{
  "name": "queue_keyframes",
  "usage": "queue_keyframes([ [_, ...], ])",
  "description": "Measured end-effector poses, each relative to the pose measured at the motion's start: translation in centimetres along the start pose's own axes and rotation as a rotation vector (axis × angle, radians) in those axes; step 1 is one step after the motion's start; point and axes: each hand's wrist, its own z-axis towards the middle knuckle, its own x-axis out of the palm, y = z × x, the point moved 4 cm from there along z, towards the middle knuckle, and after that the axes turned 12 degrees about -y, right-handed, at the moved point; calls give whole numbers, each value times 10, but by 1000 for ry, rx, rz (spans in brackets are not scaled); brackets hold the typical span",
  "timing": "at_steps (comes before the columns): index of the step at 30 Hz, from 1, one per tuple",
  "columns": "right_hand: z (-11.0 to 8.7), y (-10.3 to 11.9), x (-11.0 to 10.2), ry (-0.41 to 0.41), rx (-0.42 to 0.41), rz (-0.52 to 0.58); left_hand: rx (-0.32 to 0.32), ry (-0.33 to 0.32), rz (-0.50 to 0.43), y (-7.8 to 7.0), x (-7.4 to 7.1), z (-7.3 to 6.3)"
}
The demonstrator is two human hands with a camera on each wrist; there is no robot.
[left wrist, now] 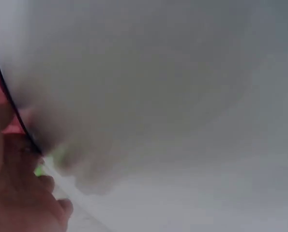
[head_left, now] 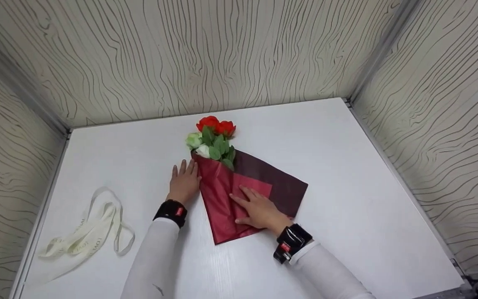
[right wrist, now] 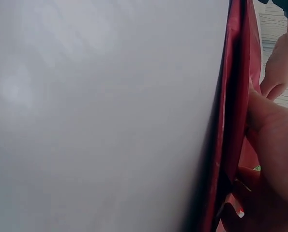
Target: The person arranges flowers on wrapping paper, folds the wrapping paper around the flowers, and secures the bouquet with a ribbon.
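A small bouquet of red flowers (head_left: 209, 123), pale green and white blooms (head_left: 194, 140) and green leaves (head_left: 219, 145) lies on the table with its stems hidden in dark red wrapping paper (head_left: 216, 195). The left side of the paper is folded over, while the dark sheet (head_left: 282, 182) spreads out to the right. My left hand (head_left: 184, 182) rests along the paper's left edge, below the blooms, fingers extended. With fingers spread, my right hand (head_left: 259, 209) presses on the red layer beside the fold. The right wrist view shows layered paper edges (right wrist: 235, 111) by that hand.
A loose cream ribbon (head_left: 93, 236) with printed letters lies in loops on the left of the white table (head_left: 388, 207). Wood-grain panels (head_left: 222, 54) stand behind and at both sides. Each wrist wears a black band (head_left: 171, 211).
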Motion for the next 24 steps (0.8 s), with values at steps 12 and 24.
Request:
queue_keyframes([
  [12, -1, -1, -1, 16, 13, -5, 90, 54, 73, -32, -7, -55],
  [24, 1, 2, -1, 42, 12, -48, 127, 63, 71, -53, -11, -93],
])
